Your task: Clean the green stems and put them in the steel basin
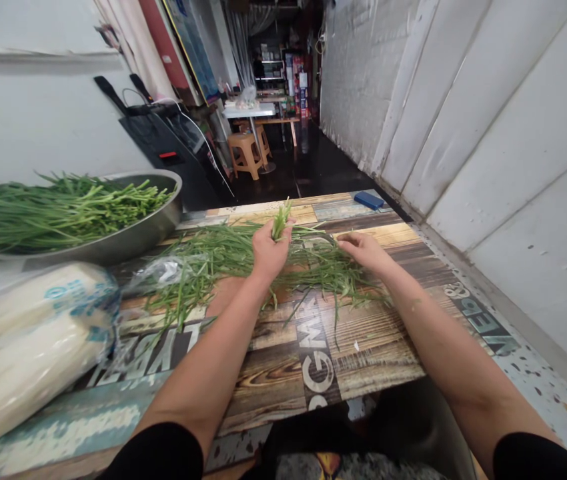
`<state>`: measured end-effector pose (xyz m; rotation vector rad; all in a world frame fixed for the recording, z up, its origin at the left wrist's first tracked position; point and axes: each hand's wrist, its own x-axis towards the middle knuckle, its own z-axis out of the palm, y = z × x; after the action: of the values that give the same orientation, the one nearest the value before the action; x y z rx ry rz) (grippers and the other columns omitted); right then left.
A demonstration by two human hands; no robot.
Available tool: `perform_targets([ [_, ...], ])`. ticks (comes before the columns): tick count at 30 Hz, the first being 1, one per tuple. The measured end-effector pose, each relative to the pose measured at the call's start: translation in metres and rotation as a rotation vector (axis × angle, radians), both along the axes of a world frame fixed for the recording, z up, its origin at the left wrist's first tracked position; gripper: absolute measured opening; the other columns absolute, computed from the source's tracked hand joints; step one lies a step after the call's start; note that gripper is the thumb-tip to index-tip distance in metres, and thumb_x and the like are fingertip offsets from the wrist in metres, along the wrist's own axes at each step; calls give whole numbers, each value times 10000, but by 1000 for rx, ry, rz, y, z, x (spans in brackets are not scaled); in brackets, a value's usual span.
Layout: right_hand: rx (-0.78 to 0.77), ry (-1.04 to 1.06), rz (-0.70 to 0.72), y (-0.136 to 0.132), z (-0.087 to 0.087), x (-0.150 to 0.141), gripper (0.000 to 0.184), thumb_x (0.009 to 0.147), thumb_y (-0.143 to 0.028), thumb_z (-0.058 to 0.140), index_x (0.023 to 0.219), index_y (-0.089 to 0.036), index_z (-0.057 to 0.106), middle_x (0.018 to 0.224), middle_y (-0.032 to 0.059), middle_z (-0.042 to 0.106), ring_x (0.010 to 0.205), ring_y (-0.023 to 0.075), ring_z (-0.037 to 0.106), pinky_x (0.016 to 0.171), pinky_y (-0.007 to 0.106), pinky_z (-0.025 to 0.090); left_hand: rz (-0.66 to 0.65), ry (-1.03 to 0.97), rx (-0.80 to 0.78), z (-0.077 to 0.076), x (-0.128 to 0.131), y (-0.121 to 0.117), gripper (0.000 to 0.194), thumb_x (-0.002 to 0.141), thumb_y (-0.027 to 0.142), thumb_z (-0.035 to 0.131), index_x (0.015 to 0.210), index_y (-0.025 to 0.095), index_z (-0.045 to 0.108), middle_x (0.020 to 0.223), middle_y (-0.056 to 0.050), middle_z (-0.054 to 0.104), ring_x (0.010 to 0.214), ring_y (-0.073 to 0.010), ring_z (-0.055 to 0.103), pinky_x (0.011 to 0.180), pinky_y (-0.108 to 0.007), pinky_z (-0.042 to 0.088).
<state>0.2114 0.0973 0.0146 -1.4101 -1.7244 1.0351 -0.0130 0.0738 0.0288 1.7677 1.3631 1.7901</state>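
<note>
My left hand (269, 248) is closed around a small bunch of garlic chives (280, 220), their pale green stem ends pointing up. To its right, my right hand (361, 248) has thumb and fingers pinched together over the heap; what is in them, if anything, cannot be made out. Loose chives (218, 250) lie under and left of my left hand, and a second heap of thin green leaves (331, 270) spreads beneath my right hand. At the left, a metal basin (136, 243) holds a large pile of chives (78, 207), stems towards me and the right.
Plastic-wrapped white bundles (38, 347) lie on the wood-patterned table (263, 367) at the left. Clear plastic film (161, 270) sits beside the chives. A blue box (368, 200) is at the far edge. A white wall (488, 133) runs along the right; stools (246, 155) stand beyond.
</note>
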Motion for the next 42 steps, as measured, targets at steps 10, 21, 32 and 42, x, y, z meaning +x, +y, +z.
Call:
perform_targets([
  [10, 493, -454, 559, -19, 2, -16, 111, 757, -274, 699, 759, -163, 712, 772, 47, 644, 787, 174, 570, 762, 295, 421, 35, -72, 42, 0, 0, 1, 292, 873, 407, 527, 846, 156, 674, 555, 33, 502, 516, -90, 473, 562, -211, 405],
  [21, 37, 100, 176, -9, 3, -9, 126, 795, -284, 525, 772, -168, 569, 647, -11, 618, 536, 102, 471, 556, 232, 379, 118, -209, 79, 6, 1, -1, 290, 883, 424, 509, 859, 162, 631, 573, 41, 496, 523, -82, 463, 566, -205, 403],
  [32, 222, -116, -9, 0, -10, -4, 138, 756, -219, 568, 852, -156, 644, 864, 71, 697, 826, 185, 623, 784, 318, 473, 144, -303, 183, 23, 3, -9, 298, 913, 450, 468, 849, 178, 573, 600, 41, 499, 530, -65, 484, 539, -184, 404],
  [42, 598, -63, 309, -25, 55, -117, 613, 892, -331, 508, 1438, -181, 274, 1432, 106, 429, 1267, 242, 448, 1027, 363, 373, -25, -457, 312, 92, 23, -14, 293, 915, 472, 479, 818, 198, 513, 597, 48, 508, 509, -65, 503, 500, -189, 422],
])
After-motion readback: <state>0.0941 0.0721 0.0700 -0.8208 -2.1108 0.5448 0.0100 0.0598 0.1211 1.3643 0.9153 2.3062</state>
